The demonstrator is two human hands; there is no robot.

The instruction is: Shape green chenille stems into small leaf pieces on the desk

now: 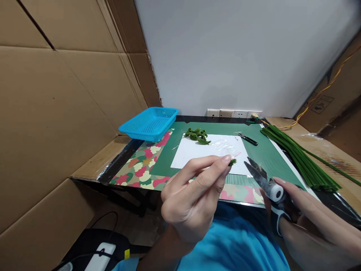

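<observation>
My left hand (194,195) is raised over the front of the table, thumb and fingers pinched on a short piece of fuzzy green pipe cleaner (232,162). Most of that piece is hidden behind the fingertips. My right hand (304,214) grips a pair of scissors (261,175) by its dark handles, the blades slightly apart and pointing up and left, clear of the green piece. Behind the left hand, several bent green pipe cleaner pieces (197,135) lie on a white sheet (180,156) beside a crumpled clear plastic bag (224,146).
A blue perforated basket (149,122) stands at the table's back left. Small black-handled snips (248,139) rest on the green mat (254,150). A bundle of long green pipe cleaners (301,160) lies at the right. Cardboard (70,94) walls the left side; sockets (239,114) line the back wall.
</observation>
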